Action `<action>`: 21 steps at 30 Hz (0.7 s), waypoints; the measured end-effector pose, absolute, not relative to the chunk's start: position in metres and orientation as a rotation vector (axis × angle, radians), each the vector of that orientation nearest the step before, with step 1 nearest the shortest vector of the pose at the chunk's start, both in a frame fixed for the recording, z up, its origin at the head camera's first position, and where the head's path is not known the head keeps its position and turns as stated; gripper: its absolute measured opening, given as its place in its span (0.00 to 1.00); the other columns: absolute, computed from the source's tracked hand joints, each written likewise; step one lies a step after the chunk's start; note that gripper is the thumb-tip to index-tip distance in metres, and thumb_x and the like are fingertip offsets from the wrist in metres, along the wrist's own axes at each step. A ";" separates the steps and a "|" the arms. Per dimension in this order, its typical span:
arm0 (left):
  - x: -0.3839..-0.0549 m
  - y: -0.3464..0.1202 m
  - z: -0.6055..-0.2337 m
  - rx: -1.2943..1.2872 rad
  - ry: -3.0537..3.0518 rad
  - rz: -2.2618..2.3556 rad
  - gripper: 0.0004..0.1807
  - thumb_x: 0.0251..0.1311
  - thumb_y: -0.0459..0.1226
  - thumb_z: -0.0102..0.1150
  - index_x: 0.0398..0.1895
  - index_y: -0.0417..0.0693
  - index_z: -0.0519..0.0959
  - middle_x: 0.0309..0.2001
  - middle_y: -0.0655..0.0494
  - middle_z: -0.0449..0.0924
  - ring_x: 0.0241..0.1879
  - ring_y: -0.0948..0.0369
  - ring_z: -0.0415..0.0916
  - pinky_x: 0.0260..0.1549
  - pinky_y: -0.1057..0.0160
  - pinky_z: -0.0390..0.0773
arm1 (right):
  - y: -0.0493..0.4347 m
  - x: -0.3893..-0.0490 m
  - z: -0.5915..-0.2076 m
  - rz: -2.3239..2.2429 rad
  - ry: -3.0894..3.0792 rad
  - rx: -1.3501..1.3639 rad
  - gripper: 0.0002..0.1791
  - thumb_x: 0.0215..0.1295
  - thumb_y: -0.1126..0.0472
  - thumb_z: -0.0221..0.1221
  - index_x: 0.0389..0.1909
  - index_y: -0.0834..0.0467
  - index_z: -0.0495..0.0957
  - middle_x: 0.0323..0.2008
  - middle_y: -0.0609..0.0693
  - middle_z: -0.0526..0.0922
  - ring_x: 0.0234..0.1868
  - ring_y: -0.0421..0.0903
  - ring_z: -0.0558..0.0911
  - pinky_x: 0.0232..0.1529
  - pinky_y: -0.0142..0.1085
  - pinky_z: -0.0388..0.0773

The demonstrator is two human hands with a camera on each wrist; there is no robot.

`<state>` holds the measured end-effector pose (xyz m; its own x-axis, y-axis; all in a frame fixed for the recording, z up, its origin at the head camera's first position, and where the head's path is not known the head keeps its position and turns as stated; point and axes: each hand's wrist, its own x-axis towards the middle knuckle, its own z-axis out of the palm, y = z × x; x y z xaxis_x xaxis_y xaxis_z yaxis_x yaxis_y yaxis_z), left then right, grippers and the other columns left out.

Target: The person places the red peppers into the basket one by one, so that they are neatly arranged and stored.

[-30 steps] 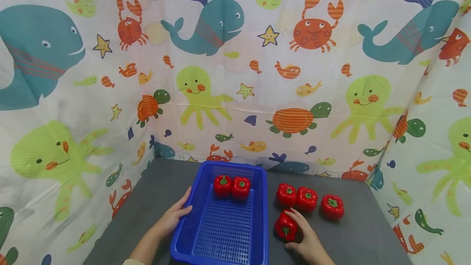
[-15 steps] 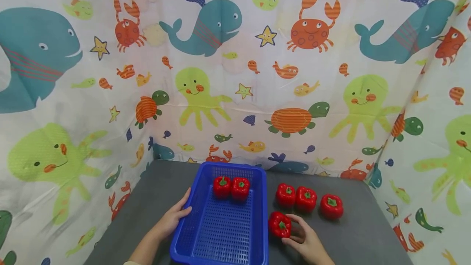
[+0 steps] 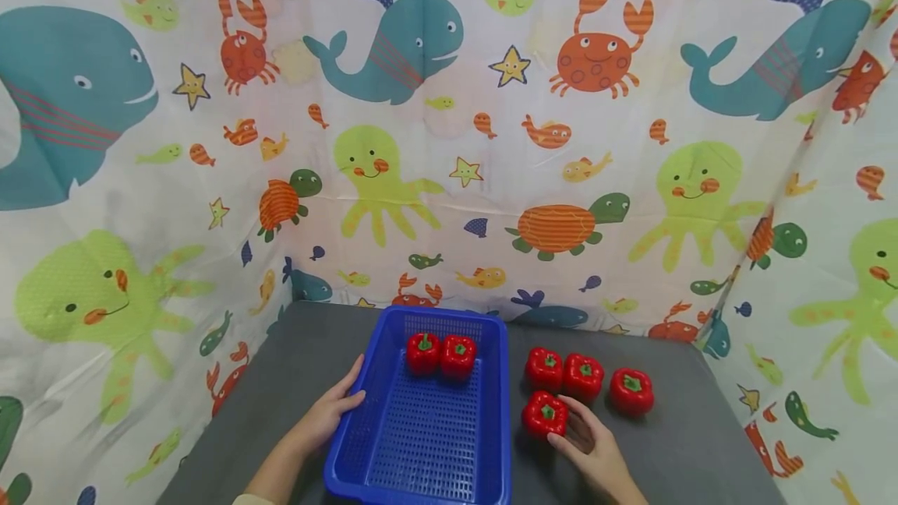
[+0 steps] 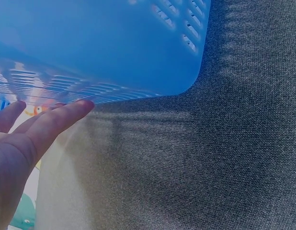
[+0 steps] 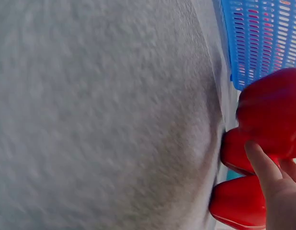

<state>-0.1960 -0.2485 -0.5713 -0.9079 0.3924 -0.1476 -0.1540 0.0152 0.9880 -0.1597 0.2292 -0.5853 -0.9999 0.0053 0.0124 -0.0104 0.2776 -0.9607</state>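
In the head view, my right hand (image 3: 596, 450) pinches a red bell pepper (image 3: 545, 415) between thumb and fingers, to the right of the blue plastic basket (image 3: 428, 443). The pepper's green stem faces up. From the right wrist, the same bell pepper (image 5: 272, 110) shows large, raised over the grey cloth. My left hand (image 3: 326, 415) touches the basket's left side, thumb near the rim. Its fingers (image 4: 66, 117) look fairly straight against the slotted wall in the left wrist view. Two red bell peppers (image 3: 457, 358) sit side by side at the basket's far end.
Beyond the held pepper, two more bell peppers (image 3: 583, 378) stand close together, with another pepper (image 3: 631, 392) a little apart to the right. A dark grey tabletop (image 3: 687, 443) lies underneath. Curtains printed with sea animals (image 3: 435, 201) enclose the back and both sides.
The right hand has turned the pepper so its stem points up. It first shifted toward the basket, then slightly right and away from me. The left hand and basket stay put.
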 end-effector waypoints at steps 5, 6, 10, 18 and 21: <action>-0.196 -0.249 -0.571 0.253 1.918 1.954 0.37 0.80 0.42 0.41 0.82 0.70 0.36 0.82 0.41 0.29 0.75 0.34 0.51 0.58 0.45 0.77 | 0.228 -0.163 -0.571 1.858 -2.522 -0.071 0.37 0.61 0.50 0.71 0.69 0.51 0.67 0.67 0.55 0.74 0.65 0.57 0.76 0.55 0.43 0.82; -0.196 -0.249 -0.571 0.254 1.916 1.955 0.37 0.79 0.43 0.42 0.82 0.70 0.36 0.82 0.41 0.29 0.75 0.34 0.51 0.58 0.45 0.77 | 0.227 -0.164 -0.568 1.848 -2.517 -0.067 0.37 0.62 0.51 0.70 0.69 0.51 0.66 0.67 0.56 0.74 0.64 0.56 0.76 0.55 0.42 0.82; -0.197 -0.250 -0.570 0.258 1.915 1.950 0.38 0.79 0.43 0.42 0.82 0.69 0.36 0.82 0.41 0.29 0.74 0.35 0.53 0.58 0.45 0.78 | 0.227 -0.165 -0.556 1.830 -2.451 0.024 0.33 0.65 0.57 0.67 0.69 0.55 0.67 0.65 0.58 0.75 0.60 0.45 0.79 0.53 0.32 0.81; -0.196 -0.251 -0.568 0.232 1.925 1.936 0.37 0.80 0.44 0.41 0.82 0.70 0.36 0.82 0.41 0.28 0.74 0.35 0.54 0.57 0.43 0.79 | 0.222 -0.167 -0.533 1.835 -2.403 0.125 0.30 0.68 0.58 0.65 0.69 0.55 0.68 0.65 0.61 0.76 0.56 0.40 0.81 0.50 0.29 0.81; -0.197 -0.250 -0.569 0.237 1.932 1.935 0.37 0.80 0.44 0.41 0.82 0.69 0.36 0.82 0.41 0.27 0.75 0.33 0.50 0.58 0.43 0.78 | 0.220 -0.169 -0.527 1.824 -2.419 0.114 0.31 0.68 0.56 0.64 0.70 0.54 0.68 0.65 0.59 0.76 0.58 0.45 0.81 0.51 0.32 0.82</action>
